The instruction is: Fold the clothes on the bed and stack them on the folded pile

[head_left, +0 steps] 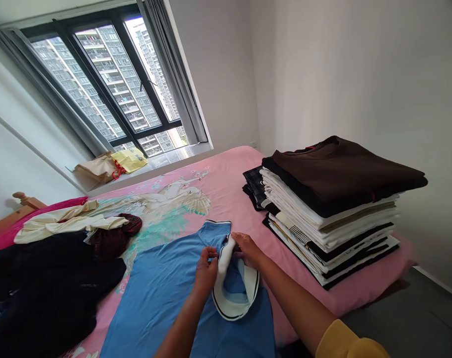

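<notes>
A blue polo shirt (pixel 159 283) lies spread on the bed, its sleeve edged with a white and dark band. Its white collar (pixel 236 309) has a dark stripe and stands up in a loop around the neck opening. At the left side of the collar, my left hand (pixel 206 271) is closed, with fingers and thumb pinched at the collar's edge. My right hand (pixel 248 251) grips the collar's far end from the right, thumb and fingers closed on the fabric. Part of the shirt's front near the collar is hidden by my hands.
A tall stack of folded clothes (pixel 334 214), topped by a brown shirt (pixel 345 166), stands on the bed's right. Dark clothes (pixel 54 288) and a cream garment (pixel 65 223) lie loosely at left. A paper bag (pixel 97 168) and yellow bag (pixel 131 160) rest on the windowsill.
</notes>
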`<state>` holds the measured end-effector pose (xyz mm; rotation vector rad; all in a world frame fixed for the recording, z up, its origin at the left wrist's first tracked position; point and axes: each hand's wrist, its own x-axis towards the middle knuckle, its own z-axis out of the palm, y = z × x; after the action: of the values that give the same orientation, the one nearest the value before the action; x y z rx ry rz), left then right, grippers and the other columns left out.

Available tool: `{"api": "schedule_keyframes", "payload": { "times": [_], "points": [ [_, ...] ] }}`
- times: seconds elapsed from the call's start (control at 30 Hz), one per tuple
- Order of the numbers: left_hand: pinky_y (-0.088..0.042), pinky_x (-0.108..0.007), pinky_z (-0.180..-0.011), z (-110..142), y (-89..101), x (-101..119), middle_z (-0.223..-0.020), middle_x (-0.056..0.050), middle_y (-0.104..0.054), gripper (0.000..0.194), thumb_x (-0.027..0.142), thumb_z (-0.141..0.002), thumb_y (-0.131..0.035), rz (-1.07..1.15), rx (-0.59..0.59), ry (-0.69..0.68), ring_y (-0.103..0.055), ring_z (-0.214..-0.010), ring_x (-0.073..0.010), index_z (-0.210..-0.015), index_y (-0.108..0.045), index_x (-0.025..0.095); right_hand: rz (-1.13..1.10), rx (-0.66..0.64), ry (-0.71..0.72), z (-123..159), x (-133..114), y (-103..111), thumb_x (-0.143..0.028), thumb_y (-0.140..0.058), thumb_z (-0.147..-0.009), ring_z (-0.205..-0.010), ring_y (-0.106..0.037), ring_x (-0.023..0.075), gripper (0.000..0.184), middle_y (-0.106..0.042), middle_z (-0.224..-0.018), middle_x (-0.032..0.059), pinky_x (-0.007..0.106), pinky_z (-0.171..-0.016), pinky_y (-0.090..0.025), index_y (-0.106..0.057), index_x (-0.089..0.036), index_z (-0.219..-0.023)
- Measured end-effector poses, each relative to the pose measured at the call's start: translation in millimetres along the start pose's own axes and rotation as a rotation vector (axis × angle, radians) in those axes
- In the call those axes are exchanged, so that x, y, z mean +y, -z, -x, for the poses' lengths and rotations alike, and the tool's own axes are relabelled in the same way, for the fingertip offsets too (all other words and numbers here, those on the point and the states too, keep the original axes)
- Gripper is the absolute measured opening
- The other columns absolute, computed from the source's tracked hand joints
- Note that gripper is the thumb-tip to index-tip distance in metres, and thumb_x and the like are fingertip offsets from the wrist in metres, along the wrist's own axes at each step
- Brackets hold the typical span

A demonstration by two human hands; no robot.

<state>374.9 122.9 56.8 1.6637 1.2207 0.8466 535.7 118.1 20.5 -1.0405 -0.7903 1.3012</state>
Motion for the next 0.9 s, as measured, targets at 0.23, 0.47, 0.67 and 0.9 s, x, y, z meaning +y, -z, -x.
{"api": "schedule_keyframes", "payload": {
  "times": [0.23,0.47,0.67,0.9],
  "points": [
    [-0.038,-0.031,-0.072,13,-6.2,28,-0.081,-0.005,-0.059,0.021,0.042,-0.075,-0.054,-1.001,-0.047,-0.358,-0.057,-0.080,-0.0214,-0.076,-0.055,0.021,0.120,0.197,0.054,-18,10,-5,-0.058,-0.054,-0.071,-0.047,-0.034,0.0094,0.041,-0.035,-0.052,-0.0072,0.023,-0.045,-0.030,-0.038,-0.022,-0.061],
    [-0.031,-0.025,-0.057,-25,5.5,16,-0.056,0.000,-0.051,0.024,0.037,-0.072,-0.058,-0.537,-0.103,0.051,-0.053,-0.064,-0.0174,-0.057,-0.053,0.020,0.301,0.338,0.256,15,-11,-4,-0.050,-0.049,-0.080,-0.073,-0.049,0.0157,0.029,-0.054,-0.079,0.0005,0.027,-0.068,-0.040,-0.050,-0.022,-0.085],
    [-0.028,-0.022,-0.043,-44,16.8,-2,-0.048,0.005,-0.043,0.038,0.057,-0.073,-0.052,-0.098,-0.116,0.259,-0.041,-0.042,-0.0099,-0.064,-0.048,0.020,0.853,-0.184,0.367,86,-7,7,-0.042,-0.059,-0.078,-0.081,-0.056,0.0192,0.020,-0.063,-0.085,0.0019,0.032,-0.078,-0.039,-0.060,-0.024,-0.088],
    [-0.034,-0.022,-0.045,-38,24.0,-19,-0.051,0.006,-0.043,0.045,0.063,-0.066,-0.057,0.058,-0.094,0.272,-0.041,-0.044,-0.0086,-0.065,-0.045,0.020,1.068,-0.173,0.439,108,11,21,-0.042,-0.069,-0.071,-0.095,-0.054,0.0249,0.035,-0.065,-0.095,0.0050,0.042,-0.093,-0.032,-0.060,-0.023,-0.099]
  ]
}}
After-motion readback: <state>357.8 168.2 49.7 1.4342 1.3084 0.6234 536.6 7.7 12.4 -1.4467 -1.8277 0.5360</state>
